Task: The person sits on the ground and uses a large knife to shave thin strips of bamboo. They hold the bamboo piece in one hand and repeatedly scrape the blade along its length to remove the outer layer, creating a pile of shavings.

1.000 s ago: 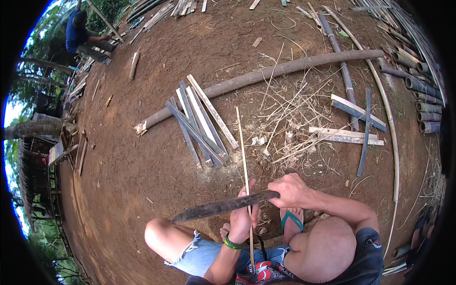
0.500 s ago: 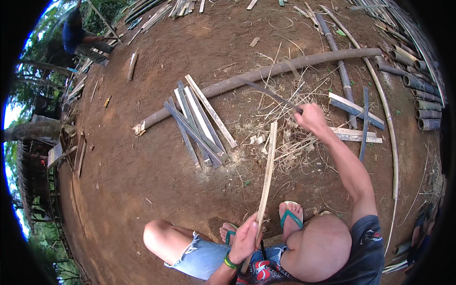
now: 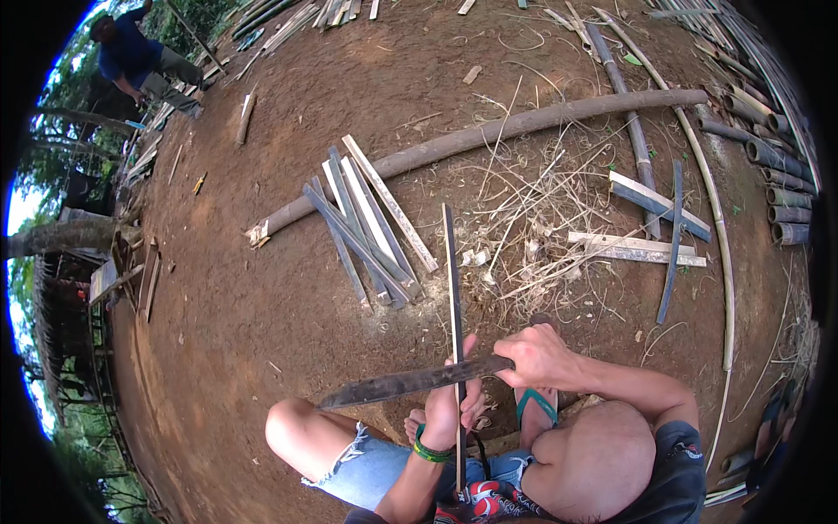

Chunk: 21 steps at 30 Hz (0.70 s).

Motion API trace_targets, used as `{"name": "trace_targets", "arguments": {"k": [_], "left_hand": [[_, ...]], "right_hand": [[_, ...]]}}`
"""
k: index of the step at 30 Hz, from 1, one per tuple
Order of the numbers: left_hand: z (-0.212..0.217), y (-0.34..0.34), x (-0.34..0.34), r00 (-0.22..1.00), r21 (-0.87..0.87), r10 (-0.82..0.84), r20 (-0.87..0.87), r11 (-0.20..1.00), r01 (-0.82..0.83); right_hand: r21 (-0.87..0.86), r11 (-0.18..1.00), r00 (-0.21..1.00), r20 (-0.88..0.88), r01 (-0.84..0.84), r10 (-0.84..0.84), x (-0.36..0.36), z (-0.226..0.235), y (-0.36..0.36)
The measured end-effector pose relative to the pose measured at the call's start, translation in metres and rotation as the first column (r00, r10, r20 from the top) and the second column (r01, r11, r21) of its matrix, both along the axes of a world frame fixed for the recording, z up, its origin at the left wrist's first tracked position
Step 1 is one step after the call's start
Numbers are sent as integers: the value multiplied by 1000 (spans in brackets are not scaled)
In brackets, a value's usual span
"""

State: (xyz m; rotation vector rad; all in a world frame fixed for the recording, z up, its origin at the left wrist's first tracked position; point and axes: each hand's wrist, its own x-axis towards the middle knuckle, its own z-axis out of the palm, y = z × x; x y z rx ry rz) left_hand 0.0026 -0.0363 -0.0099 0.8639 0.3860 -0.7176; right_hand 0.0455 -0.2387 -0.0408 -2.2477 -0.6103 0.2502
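My right hand point(image 3: 539, 358) grips the handle of a machete point(image 3: 397, 385). Its broad dark blade points left, crossing over a bamboo strip point(image 3: 451, 279) just in front of me. My left hand point(image 3: 443, 414) is closed around that narrow, upright-looking strip, close to the blade, with one finger stretched up along it. The strip's lower end reaches down to my lap, and its far end extends over the ground. The blade covers part of the left fingers. Whether the edge touches the strip cannot be made out.
A pile of split bamboo strips point(image 3: 375, 223) lies ahead on the dirt, against a long pole point(image 3: 489, 134). Curled shavings point(image 3: 541, 244) are scattered to its right. More split pieces point(image 3: 646, 251) lie beyond them, with bamboo tubes point(image 3: 786, 196) stacked far right. Another person point(image 3: 144, 61) stands far left.
The machete has swung from far ahead back toward me, its blade now across the strip. The strip has turned and tilted leftward. The other person has straightened up.
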Motion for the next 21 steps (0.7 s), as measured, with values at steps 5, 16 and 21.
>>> {"name": "trace_targets", "arguments": {"k": [5,16,21], "left_hand": [[7,2,-10,986,155,-54,159,987,29],[15,12,-37,992,25,-107,72,994,106],[-5,8,-19,1000,-83,1,-24,997,-3]], "right_hand": [[-132,982,991,39,136,-132,37,-15,-24],[-191,812,822,-39,552,-568,128,-39,-110],[-116,961,962,-85,250,-261,53,-17,-46]]}}
